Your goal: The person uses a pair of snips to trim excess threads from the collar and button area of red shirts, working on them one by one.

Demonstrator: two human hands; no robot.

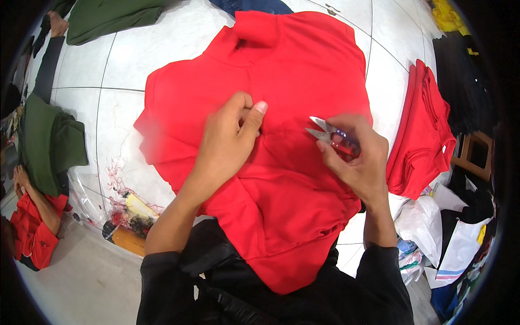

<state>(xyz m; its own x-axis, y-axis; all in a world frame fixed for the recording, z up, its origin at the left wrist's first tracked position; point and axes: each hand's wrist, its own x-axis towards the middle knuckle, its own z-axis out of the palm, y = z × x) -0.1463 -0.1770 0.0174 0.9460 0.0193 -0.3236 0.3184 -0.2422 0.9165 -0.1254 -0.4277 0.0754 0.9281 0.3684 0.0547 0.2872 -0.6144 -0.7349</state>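
A red collared garment (309,70) lies spread in front of me, partly over my lap, its collar at the far end. My left hand (233,127) rests on its middle, near the front seam, fingers curled and thumb pressed against them. Whatever is pinched there is too small or hidden to make out. Just to the right, my right hand (360,154) grips a pair of thread snips (338,138) above the cloth. Their pointed blades are spread apart and aim left toward my left hand, without touching it.
Folded red garments (420,135) lie at right, near white plastic bags (422,227) and a brown wooden frame (478,154). Thread scraps (122,203) litter the tiled floor (122,130) at left. A person in a red shirt (35,227) sits far left beside green garments (46,141).
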